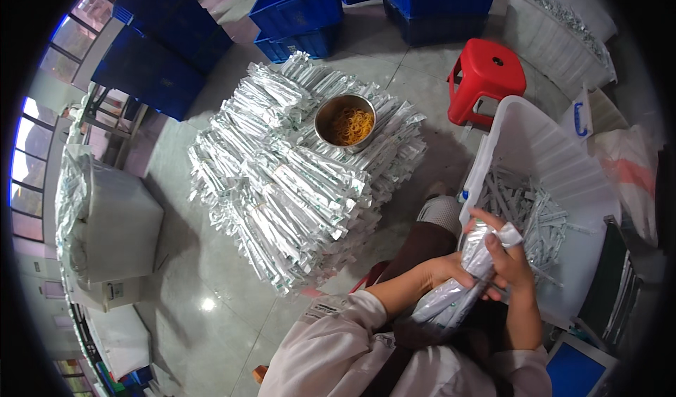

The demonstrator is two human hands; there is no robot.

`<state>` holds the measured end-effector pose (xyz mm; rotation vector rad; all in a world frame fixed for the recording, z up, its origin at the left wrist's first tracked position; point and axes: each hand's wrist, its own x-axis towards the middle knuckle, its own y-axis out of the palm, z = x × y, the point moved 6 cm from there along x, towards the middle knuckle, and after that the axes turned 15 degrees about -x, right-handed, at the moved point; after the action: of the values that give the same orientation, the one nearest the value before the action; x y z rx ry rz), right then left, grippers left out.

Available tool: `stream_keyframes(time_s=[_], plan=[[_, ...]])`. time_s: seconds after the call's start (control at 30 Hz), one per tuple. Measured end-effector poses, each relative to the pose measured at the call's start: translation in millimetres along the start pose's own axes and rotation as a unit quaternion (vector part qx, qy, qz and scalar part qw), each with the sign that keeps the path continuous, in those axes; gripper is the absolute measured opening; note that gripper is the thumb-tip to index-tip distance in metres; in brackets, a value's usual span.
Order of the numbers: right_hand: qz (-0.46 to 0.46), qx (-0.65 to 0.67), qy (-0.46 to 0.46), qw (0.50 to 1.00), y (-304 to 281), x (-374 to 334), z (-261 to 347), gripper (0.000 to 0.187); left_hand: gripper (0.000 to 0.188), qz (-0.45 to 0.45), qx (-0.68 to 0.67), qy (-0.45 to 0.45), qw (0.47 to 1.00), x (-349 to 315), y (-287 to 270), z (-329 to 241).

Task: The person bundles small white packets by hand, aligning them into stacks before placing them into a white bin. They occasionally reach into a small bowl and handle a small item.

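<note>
A bundle of long, slim silver-and-white foil packets (451,302) lies across my lap, slanting up to the right. My left hand (449,270) is closed around the side of the bundle. Further up, my right hand (508,260) grips it near its upper end, with the thumb across the foil. Beside my right hand, a large white plastic bin (556,140) holds many loose slim packets (524,203). To the left, on the floor, rises a big pile of similar bundles (282,179). A steel bowl (325,131) of yellow-orange rubber bands (352,126) rests on that pile.
A red plastic stool (493,73) stands beyond the bin. Blue crates (296,10) line the far side, with more stacked blue crates (158,52) at far left. A white tub (120,221) stands left. A blue-screened device (577,369) sits at lower right.
</note>
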<state>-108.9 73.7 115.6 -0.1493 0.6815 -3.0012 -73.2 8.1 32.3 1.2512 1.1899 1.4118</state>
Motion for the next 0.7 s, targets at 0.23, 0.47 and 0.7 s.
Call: stream_keyframes(time_s=[0.23, 0.47, 0.7], plan=[[0.34, 0.018, -0.042, 0.939, 82, 89, 25, 0.051, 0.044, -0.13, 0.09, 0.191, 0.969, -64, 10, -47], [0.026, -0.51, -0.183, 0.84, 166, 260, -23, 0.01, 0.051, -0.134, 0.11, 0.319, 0.932, -130, 29, -77], [0.144, -0.627, -0.058, 0.763, 219, 284, -41, 0.016, 0.05, -0.162, 0.127, 0.349, 0.914, -161, 25, -85]])
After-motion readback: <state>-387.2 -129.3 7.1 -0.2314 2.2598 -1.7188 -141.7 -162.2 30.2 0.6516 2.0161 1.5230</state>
